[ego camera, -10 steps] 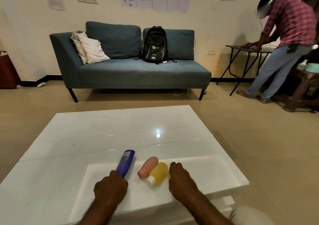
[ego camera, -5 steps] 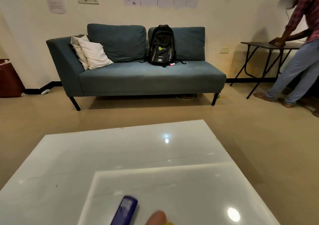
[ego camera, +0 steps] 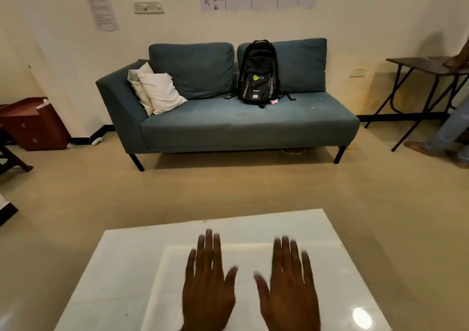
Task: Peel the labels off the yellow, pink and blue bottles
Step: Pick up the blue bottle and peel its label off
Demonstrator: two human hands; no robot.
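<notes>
White table (ego camera: 121, 275) under 2 spread hands, left hand (ego camera: 208, 290), right hand (ego camera: 289, 292).

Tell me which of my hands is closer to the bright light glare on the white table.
Right. Your right hand lies flat just left of the glare near the table corner; your left hand is farther left, beyond the right one.

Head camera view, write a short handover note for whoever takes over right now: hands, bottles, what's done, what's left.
Left hand: open, fingers spread, palm down over the white table, holding nothing.
Right hand: the same, open and empty.
Bottles: none of the yellow, pink or blue bottles is in view now; they may be below the frame edge.
Done: no peeled label is visible.
Left: find the three bottles and peel each label.
</notes>
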